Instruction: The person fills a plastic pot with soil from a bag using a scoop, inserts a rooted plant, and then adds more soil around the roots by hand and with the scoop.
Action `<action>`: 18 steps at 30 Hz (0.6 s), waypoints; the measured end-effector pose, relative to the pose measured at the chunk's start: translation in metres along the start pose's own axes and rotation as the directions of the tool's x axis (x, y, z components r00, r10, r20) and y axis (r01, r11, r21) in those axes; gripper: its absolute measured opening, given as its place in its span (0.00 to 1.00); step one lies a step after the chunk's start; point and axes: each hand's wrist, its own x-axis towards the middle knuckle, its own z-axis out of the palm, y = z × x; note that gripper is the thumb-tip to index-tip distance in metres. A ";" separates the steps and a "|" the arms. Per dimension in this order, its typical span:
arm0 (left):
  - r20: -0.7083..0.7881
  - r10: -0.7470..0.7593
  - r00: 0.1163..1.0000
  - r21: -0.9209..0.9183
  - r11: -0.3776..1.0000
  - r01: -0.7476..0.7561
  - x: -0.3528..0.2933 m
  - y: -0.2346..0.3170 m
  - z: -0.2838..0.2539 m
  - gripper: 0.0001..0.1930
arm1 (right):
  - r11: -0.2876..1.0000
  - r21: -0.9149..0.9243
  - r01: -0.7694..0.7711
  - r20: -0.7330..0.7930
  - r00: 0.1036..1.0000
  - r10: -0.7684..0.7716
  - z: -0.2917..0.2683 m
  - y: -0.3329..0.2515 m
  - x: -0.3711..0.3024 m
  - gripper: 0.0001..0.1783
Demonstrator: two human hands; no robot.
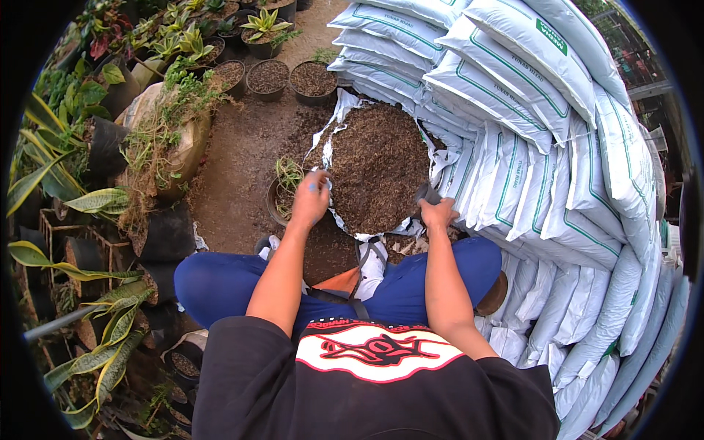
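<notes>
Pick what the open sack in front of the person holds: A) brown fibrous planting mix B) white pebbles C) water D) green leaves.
A: the open sack is filled with brown, fibrous mix, with the left hand and right hand at its near rim.

We saw bare brown earth floor (242, 158), stacked white sacks (557, 147) walling the right, and potted plants (81, 139) crowding the left in daylight.
</notes>
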 end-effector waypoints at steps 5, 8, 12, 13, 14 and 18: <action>0.387 -0.094 0.917 0.174 0.984 0.028 -0.018 -0.009 0.038 0.22 | 0.958 0.170 -0.232 0.172 0.964 0.203 0.031 0.007 -0.002 0.65; 0.516 -0.011 0.857 0.139 0.988 -0.071 -0.028 -0.015 0.056 0.27 | 0.906 0.312 -0.286 0.284 0.938 0.199 0.038 -0.017 -0.028 0.61; 0.609 -0.002 0.794 0.098 0.993 -0.073 -0.034 -0.006 0.057 0.28 | 0.883 0.363 -0.297 0.366 0.917 0.158 0.054 -0.042 -0.029 0.54; 0.602 0.018 0.799 0.079 0.994 -0.081 -0.034 -0.006 0.057 0.28 | 0.869 0.388 -0.307 0.369 0.916 0.158 0.059 -0.044 -0.025 0.53; 0.601 0.003 0.799 0.088 0.994 -0.070 -0.033 -0.009 0.053 0.28 | 0.858 0.407 -0.314 0.380 0.912 0.153 0.063 -0.050 -0.027 0.53; 0.598 -0.087 0.796 0.115 0.993 0.022 -0.029 -0.006 0.040 0.27 | 0.782 0.520 -0.344 0.375 0.915 0.153 0.061 -0.057 -0.026 0.49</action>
